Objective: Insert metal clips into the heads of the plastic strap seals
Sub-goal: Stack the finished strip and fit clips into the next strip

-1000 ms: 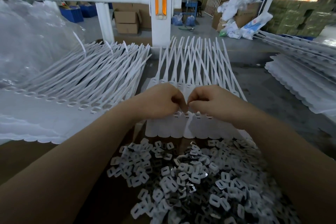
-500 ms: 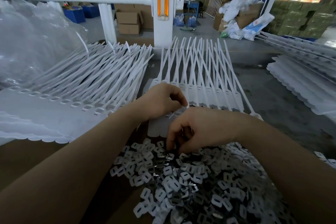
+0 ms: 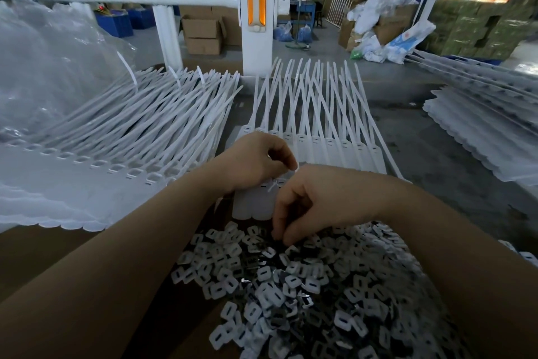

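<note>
A: Status of the hands?
B: The left hand (image 3: 256,160), fingers curled, rests on the strap seals (image 3: 320,152) at the table's centre. The right hand (image 3: 308,201) pinches into the metal clips (image 3: 291,286) along the near edge.

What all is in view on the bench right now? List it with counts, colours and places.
Small flat metal clips: a heap, too many to count, silver-grey, near centre and right.
White plastic strap seals in a joined row: one row, centre, tails fanned away.
Stack of white strap seal sheets: one, left.
Stack of white strap seal sheets: one, right.
Clear plastic bag: one, far left.
White railing post with orange reflector: one, behind centre.
Left hand: resting curled on the seal heads.
Right hand: fingertips down in the clips.
</note>
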Demonstrator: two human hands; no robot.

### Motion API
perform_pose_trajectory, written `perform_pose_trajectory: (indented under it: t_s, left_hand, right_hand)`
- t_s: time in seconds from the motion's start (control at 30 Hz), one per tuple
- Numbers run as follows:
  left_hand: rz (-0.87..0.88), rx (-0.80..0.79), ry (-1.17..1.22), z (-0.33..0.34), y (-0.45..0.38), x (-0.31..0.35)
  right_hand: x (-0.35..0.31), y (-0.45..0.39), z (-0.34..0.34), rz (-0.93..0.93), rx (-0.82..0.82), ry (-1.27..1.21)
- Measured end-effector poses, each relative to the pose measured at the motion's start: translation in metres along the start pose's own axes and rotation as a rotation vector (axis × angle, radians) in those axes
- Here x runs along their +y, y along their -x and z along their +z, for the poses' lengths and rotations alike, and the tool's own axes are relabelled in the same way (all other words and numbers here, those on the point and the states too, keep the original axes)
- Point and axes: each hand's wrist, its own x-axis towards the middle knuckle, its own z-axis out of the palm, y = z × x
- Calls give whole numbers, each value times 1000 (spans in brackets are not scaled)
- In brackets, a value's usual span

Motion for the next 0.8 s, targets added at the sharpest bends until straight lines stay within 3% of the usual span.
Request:
perform_pose_trajectory:
  t_s: [0.1, 0.27, 0.33, 0.43, 0.57, 0.8]
  left_hand:
    - [2, 8, 16, -2, -1, 1]
    - [-78, 57, 153, -5, -1, 6]
    - [-151, 33, 288, -7, 1, 10]
    - [-252, -33, 508, -10, 1, 15]
    - [-363, -111, 622, -11, 2, 17]
    - [-361, -140, 706, -11, 4, 15]
  right_hand:
    - [3, 2, -4, 13, 116, -71]
    - [17, -2, -6, 97, 709, -156]
    - [23, -3, -6, 143, 856, -138]
    - [26, -4, -6, 161, 931, -132]
    - [25, -4, -4, 125, 982, -120]
    - [25, -2, -5, 83, 952, -200]
